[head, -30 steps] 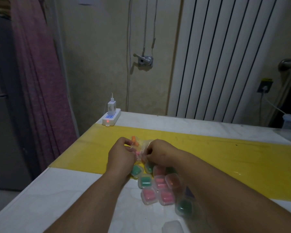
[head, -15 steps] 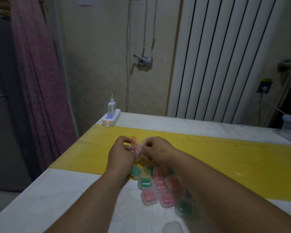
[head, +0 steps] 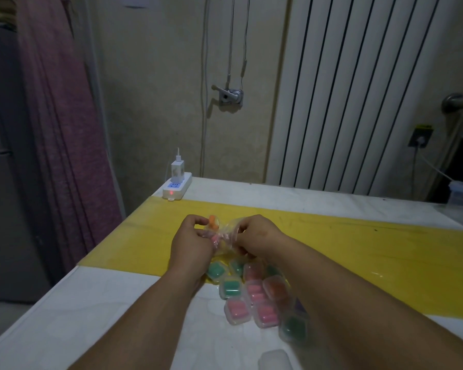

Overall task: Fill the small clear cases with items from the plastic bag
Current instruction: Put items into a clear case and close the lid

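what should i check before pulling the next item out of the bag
1. Both hands on the plastic bag: ok, left hand and right hand pinch it from either side.
2. Items left inside: ok, orange and pink pieces show through.
3. Bag mouth open: cannot tell, crumpled between the fingers.
4. Empty case ready: cannot tell, one pale case near the bottom edge is blurred.
5. Filled cases out of the way: ok, clustered nearer the person than the bag.

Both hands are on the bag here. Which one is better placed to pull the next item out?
Probably the right hand: its fingertips pinch the crinkled clear plastic bag by the pink pieces, while the left hand grips it.
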A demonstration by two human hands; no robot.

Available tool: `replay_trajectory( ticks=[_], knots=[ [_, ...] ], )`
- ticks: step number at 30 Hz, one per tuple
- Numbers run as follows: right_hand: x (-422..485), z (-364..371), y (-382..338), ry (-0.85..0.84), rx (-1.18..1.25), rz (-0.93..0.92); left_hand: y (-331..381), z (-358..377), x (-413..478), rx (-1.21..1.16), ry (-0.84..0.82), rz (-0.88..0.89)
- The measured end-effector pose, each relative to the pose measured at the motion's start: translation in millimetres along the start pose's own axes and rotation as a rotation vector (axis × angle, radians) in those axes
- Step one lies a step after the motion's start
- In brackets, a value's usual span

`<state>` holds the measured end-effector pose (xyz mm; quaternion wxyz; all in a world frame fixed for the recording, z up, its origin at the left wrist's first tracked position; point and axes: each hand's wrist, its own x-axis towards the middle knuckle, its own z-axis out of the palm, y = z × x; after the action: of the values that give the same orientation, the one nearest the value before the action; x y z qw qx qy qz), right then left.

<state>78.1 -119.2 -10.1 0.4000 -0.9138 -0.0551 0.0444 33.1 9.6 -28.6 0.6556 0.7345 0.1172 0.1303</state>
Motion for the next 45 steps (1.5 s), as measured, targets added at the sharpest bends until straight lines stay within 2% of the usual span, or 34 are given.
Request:
replay_trajectory(
  ticks=[8, 12, 19, 31, 38, 45],
  knots=[
    [-4.6, -2.8, 0.1, -0.023, 0.036, -0.068, 0.4, 0.9, -1.9, 0.09, -0.009, 0.056],
    [-5.9, -1.8, 0.7, -0.005, 0.019, -0.072, 0.7, 2.8, -2.1, 0.056, -0.011, 0.058],
    [-12.8, -3.7, -0.4, -0.029, 0.297, 0.03, 0.9, 2.1, -3.7, -0.004, -0.03, 0.062],
    [-16.0, -6.2, -3.6, -0.004, 0.194, -0.074, -4.3, 3.0, 0.9, 0.067, -0.01, 0.087],
    [-22.1, -11.0, -3.2, 0.098, 0.238, -0.003, -9.7, 2.5, 7.8, 0.185, 0.119, 0.096],
    [-38.4, -22.7, 15.1, 0.288, 0.325, 0.07, -11.3, 3.8, 8.5, 0.269, 0.137, 0.098]
  ],
)
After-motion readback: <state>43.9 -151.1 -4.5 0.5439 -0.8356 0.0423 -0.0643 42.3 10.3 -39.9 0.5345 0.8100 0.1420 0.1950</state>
